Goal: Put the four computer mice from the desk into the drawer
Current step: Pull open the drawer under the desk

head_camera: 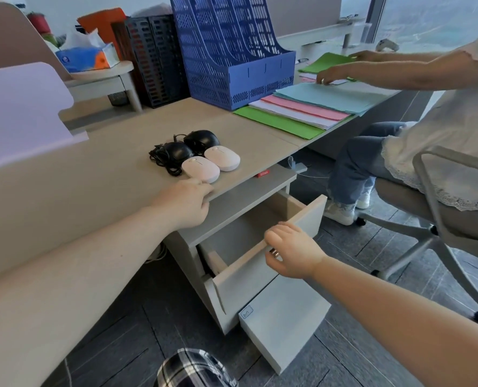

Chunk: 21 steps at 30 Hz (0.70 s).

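Near the desk's front edge lie two white wireless mice, the nearer one [200,169] and a second [222,158] to its right, with two black corded mice, one [177,153] and the other [201,140], right behind them. Below the desk [98,169] the top drawer [263,263] stands pulled out, and its inside looks bare. My right hand [292,251] grips the top edge of the drawer front. My left hand [186,203] rests curled on the desk edge, just in front of the nearer white mouse.
A lower drawer front [285,317] juts out beneath the open one. A blue file rack [232,51] and coloured paper stacks [310,107] sit further back. Another person on an office chair [439,208] at the right handles papers.
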Each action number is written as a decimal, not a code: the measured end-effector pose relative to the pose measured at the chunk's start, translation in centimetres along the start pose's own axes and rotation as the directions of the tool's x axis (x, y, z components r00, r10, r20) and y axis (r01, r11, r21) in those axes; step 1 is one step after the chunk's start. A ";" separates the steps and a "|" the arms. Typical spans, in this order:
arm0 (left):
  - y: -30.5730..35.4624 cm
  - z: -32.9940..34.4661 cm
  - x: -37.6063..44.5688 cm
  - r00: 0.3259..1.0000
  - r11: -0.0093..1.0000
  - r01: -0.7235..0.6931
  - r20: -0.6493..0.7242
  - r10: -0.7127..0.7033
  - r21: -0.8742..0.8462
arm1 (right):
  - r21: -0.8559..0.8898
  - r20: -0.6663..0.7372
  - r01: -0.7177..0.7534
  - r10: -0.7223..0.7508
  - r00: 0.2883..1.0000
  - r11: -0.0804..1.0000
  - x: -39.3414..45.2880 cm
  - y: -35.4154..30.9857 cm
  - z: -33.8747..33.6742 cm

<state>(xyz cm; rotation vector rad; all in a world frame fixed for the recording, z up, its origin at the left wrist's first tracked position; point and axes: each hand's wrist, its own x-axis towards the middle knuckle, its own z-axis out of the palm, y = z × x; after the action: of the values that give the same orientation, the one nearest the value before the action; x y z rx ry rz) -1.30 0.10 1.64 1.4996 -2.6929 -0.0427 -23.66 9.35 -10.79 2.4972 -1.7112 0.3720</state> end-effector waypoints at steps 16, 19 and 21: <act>4.0 -1.8 -2.9 0.990 0.986 -0.018 0.139 -0.006 0.168 | -0.076 0.440 -0.232 0.241 0.865 0.970 -3.2 -0.5 -5.8; 5.0 -2.4 -3.0 0.990 0.981 -0.038 0.137 0.012 0.189 | -0.030 0.507 -0.340 0.307 0.805 0.940 -5.3 0.5 -5.8; 5.6 -2.5 -2.9 0.991 0.980 -0.053 0.127 0.028 0.193 | -0.026 0.544 -0.389 0.339 0.768 0.921 -6.4 1.0 -5.9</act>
<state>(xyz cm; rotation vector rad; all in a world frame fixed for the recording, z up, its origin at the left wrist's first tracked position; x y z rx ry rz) -4.38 5.55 4.32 1.5391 -2.9010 0.1409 -27.67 16.07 -6.73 2.4663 -2.4542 -0.2888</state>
